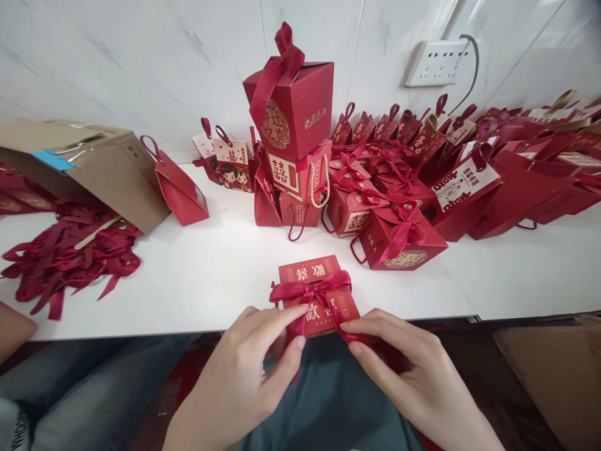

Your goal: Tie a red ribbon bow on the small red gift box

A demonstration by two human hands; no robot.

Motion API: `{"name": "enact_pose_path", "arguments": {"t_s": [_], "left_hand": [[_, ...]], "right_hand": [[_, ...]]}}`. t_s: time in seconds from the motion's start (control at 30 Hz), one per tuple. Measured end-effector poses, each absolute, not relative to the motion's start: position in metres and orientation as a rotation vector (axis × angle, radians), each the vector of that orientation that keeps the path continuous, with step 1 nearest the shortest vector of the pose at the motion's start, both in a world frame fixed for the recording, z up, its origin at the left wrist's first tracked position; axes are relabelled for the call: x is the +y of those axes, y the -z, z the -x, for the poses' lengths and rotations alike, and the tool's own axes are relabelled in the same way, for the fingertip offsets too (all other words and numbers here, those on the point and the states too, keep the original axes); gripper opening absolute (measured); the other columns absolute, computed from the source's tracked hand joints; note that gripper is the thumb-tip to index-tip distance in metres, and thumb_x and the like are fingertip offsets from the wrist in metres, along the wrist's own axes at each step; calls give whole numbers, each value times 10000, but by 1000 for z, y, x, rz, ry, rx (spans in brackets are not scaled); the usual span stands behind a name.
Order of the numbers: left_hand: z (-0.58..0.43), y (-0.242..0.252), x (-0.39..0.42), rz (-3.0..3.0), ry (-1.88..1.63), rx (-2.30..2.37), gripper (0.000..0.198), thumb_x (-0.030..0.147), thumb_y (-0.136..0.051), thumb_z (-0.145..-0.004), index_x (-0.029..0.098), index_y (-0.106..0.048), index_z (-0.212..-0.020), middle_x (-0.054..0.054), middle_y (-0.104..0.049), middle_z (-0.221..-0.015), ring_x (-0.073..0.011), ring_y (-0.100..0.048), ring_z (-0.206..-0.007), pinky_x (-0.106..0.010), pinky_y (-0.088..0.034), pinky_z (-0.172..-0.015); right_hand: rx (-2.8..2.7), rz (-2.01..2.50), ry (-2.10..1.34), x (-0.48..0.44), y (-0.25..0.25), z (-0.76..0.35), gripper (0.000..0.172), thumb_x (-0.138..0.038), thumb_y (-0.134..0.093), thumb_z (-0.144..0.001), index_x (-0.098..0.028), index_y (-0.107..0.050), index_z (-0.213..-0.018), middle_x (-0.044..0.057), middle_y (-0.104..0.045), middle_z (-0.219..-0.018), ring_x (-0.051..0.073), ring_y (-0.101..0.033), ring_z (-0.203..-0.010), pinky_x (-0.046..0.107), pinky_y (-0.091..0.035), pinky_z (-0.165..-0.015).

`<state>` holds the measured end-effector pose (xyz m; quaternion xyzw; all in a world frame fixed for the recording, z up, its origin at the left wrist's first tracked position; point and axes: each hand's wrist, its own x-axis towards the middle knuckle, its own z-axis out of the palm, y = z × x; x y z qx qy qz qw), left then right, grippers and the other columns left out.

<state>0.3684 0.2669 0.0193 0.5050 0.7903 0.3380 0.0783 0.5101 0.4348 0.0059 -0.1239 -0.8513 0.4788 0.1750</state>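
A red gift box [345, 308] with pale lettering sits at the front edge of the white table, between my hands. A dark red ribbon [328, 287] is tied in a bow across its top, and its two tails hang towards me. My left hand [256, 357] pinches the left tail between thumb and fingers, with the index fingertip resting by the knot. The right tail is gripped by my right hand [399, 357], between thumb and fingertips at the box's near right corner. The lower ends of the tails are partly hidden behind my hands.
A stack of red boxes [305, 113] stands beyond. Several bow-topped boxes [406, 241] and gift bags [469, 181] crowd the right. At left are loose ribbons [89, 250], a cardboard box [126, 169] and a red pouch [181, 188]. Another person's leg [94, 388] shows lower left.
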Motion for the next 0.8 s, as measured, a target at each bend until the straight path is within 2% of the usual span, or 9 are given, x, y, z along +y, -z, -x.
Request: {"name": "enact_pose_path", "arguments": {"t_s": [0.17, 0.27, 0.47, 0.57, 0.67, 0.8], "left_hand": [[-365, -17, 270, -1581, -1013, 2443, 286, 237, -530, -862, 256, -602, -1138, -23, -572, -783, -164, -559, -742, -293, -488, -708], [-363, -17, 273, -1570, -1018, 2470, 288, 226, -515, -873, 259, -601, -1146, -38, -568, -875, -167, -574, -807, -290, -491, -740], [-359, -13, 275, -1334, -1127, 2519, 317, 306, -532, -871, 280, -549, -1187, -28, -574, -927, -166, -602, -780, -270, -509, -694], [-358, -11, 275, -1124, -1193, 2515, 346, 358, -581, -839, 274, -537, -1172, -6, -596, -851, -148, -599, -688, -244, -498, -616], [-360, -13, 273, -996, -1243, 2449, 281, 365, -564, -849, 257, -556, -1107, 23, -571, -716, -120, -567, -601, -206, -465, -547], [-366, -18, 271, -971, -1356, 2302, 212, 355, -535, -869, 253, -584, -1048, 12, -604, -766, -117, -589, -661, -186, -476, -584]], "right_hand": [[-2370, 456, -1430, 439, -5, -512, 120, -302, -569, -865, -260, -668, -918, 10, -681, -794, 153, -635, -678, 221, -515, -602], [-2294, 461, -1584, 442, -4, -510, 127, -324, -581, -859, -249, -676, -899, 2, -682, -756, 138, -636, -649, 206, -516, -599], [-2289, 493, -1711, 444, -1, -507, 179, -339, -546, -882, -239, -686, -933, 13, -707, -772, 140, -666, -708, 197, -532, -646], [-2280, 477, -1722, 444, 0, -507, 182, -340, -549, -880, -245, -689, -947, 16, -718, -820, 146, -674, -743, 203, -541, -672], [-2283, 473, -1702, 443, 1, -508, 191, -347, -558, -872, -250, -698, -958, 20, -724, -848, 154, -674, -749, 220, -551, -684], [-2283, 470, -1722, 443, 1, -507, 219, -364, -560, -870, -254, -702, -994, 36, -731, -918, 175, -685, -806, 254, -558, -737]]}}
